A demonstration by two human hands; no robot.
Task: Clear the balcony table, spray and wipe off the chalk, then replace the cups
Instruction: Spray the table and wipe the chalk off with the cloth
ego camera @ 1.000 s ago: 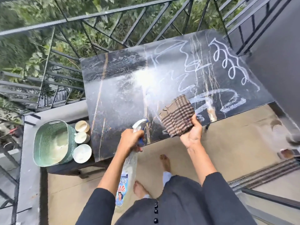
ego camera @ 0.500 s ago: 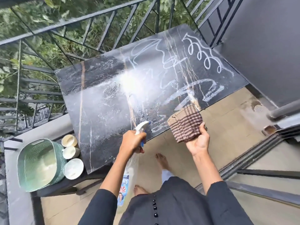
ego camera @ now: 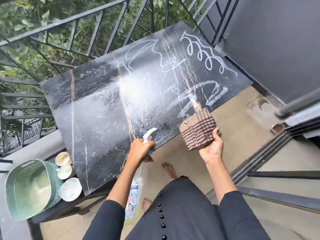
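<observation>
The black marble balcony table [ego camera: 97, 129] carries white chalk scribbles [ego camera: 204, 56] on its right half and wet spray droplets near the front edge. My left hand [ego camera: 141, 150] grips a clear spray bottle [ego camera: 136, 184] by its white trigger head, nozzle aimed at the table top from the near edge. My right hand [ego camera: 211, 146] holds a folded brown striped cloth [ego camera: 198, 129] just off the table's front right edge. Three cream cups [ego camera: 66, 172] stand on a low ledge left of the table.
A green woven basket [ego camera: 29, 187] sits beside the cups on the ledge. Black metal railing [ego camera: 83, 28] runs behind and left of the table. A grey wall [ego camera: 277, 40] rises at the right, with a sliding door track [ego camera: 259, 158] on the floor. My bare feet [ego camera: 168, 169] stand on the beige tiles.
The view has turned slightly; my right hand with the cloth has risen a little beside the table's edge. My left hand keeps the spray bottle pointed at the table.
</observation>
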